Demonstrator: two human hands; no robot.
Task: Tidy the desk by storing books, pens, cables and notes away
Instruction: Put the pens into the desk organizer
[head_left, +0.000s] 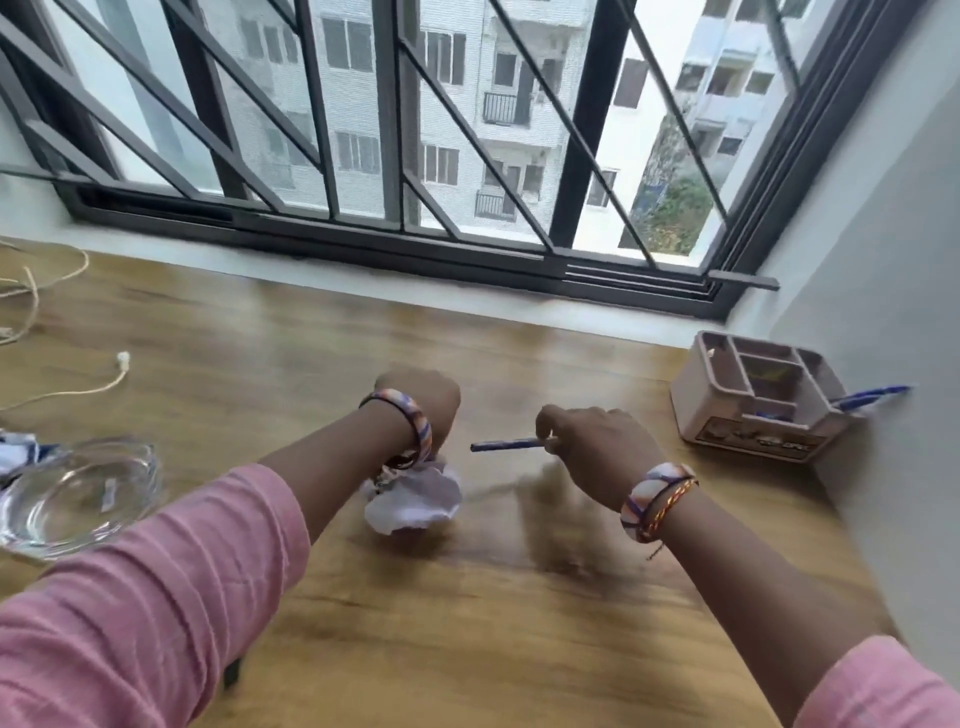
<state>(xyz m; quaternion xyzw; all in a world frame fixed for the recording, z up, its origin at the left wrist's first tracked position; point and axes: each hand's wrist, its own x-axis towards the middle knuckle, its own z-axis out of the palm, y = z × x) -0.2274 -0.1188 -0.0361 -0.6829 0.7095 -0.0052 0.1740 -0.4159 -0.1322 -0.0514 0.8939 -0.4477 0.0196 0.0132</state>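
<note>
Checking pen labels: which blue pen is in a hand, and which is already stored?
The blue pen pinched in the right hand above the desk is the held one. The other pen leans in the beige organizer.

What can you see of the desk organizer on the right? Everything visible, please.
The desk organizer is a pale pinkish-beige box, plastic by the look, with rounded corners and a top split into several open compartments. It sits upright on the wooden desk at the far right, close to the grey wall. A blue pen leans out of its right-hand compartment toward the wall. A dark label runs along its front face, too blurred to read. Neither hand touches it.
</note>
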